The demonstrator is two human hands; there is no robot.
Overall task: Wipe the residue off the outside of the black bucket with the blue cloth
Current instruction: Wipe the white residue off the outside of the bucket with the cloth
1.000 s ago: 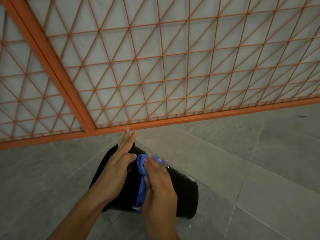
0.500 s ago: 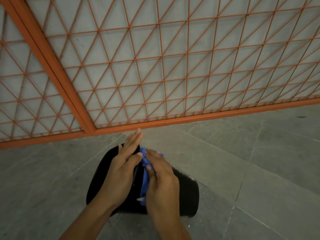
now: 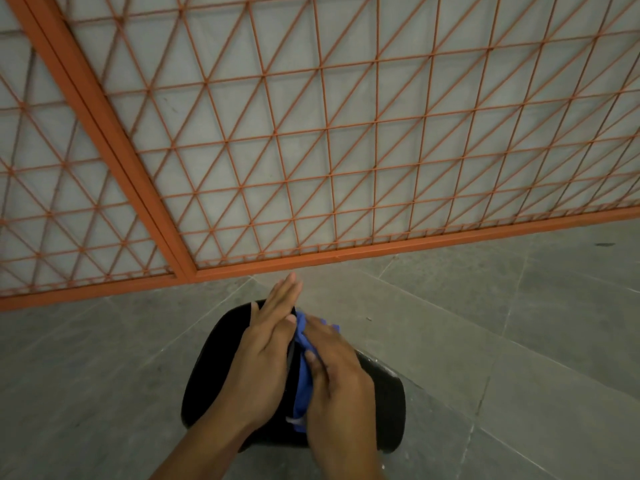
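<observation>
bucket (image 3: pixel 214 382): black, lying on its side on the floor (image 3: pixel 485 341), just short of the orange grille (image 3: pixel 311 133); mouth seems turned to the left, base to the right, though that part is mostly guessed from the shape

left hand (image 3: pixel 263 355): laid flat on the upper wall with the fingers stretched out and nothing held, so the bucket is only being steadied, not gripped

right hand (image 3: pixel 336 379): pressed down over the cloth (image 3: pixel 302 386), fingers curled loosely on top of it; the cloth is pinned against the wall rather than pinched

cloth spot: a bunched blue strip is seen between the two hands, touching the bucket along the top of its curve

residue: pale flecks are visible along the right edge (image 3: pixel 388 370), near the base; the dark plastic hides anything else, so how much is left can't be told

step in hand: the wall is being rubbed, probably mid-job

doing it well: firm pressure should be kept through the palm, strokes run along the curve toward the flecked edge, and the bucket rolled a bit under the flat hand so a fresh strip is brought up. A clean fold of cloth should be turned out once one side is grubby

watch out: a round bucket on smooth tile can be sent rolling if it's pushed sideways too hard

count: 1 bucket, 1 cloth, 2 hands, 1 grille
</observation>
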